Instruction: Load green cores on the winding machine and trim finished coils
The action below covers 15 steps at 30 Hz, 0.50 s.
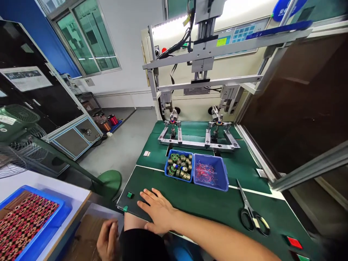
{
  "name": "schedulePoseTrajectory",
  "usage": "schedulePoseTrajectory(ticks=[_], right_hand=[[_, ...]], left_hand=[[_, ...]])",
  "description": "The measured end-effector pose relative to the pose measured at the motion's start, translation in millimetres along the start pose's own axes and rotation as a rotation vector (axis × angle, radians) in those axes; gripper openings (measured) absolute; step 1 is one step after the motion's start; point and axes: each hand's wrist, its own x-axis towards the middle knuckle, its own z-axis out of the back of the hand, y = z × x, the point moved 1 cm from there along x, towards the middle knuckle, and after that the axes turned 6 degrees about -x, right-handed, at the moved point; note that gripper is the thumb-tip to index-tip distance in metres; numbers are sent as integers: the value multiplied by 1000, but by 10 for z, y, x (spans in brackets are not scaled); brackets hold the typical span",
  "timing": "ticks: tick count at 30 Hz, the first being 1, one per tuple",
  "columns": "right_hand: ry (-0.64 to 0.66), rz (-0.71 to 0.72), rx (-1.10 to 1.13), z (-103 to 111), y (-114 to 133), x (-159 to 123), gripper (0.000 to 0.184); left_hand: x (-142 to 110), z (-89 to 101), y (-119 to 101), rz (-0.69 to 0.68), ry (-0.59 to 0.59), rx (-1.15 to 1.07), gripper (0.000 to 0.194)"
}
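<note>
My right hand (pixel 159 210) lies flat on the green work surface (pixel 190 206) near its front left corner, fingers spread and holding nothing. A small green button (pixel 129 195) sits just left of its fingertips. Low beside my leg, my left hand (pixel 107 239) is closed with curled fingers; whatever it may hold is hidden. Beyond my right hand stands a blue bin (pixel 165 171) of green and metallic motor stators (pixel 187 176). Touching its right side is another blue bin (pixel 223 181) with red wire scraps (pixel 205 173). Scissors (pixel 249 209) with black handles lie to the right.
A two-station machine with a metal fixture frame (pixel 193 142) stands at the back. At the front right is a red button (pixel 294 242). To my left, a side table (pixel 73 194) carries a blue tray (pixel 63 210) of red-and-black parts, near a green floor fan (pixel 19 119).
</note>
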Motion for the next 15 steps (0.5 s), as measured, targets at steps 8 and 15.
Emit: schedulePoseTrajectory(ticks=[8, 15], right_hand=[[25, 39, -131, 40, 0, 5, 71], [-23, 105, -61, 26, -196, -3, 74]], left_hand=[[1013, -1501, -1132, -266, 218, -381, 18], [1327, -2585, -1434, -410, 527, -451, 15]])
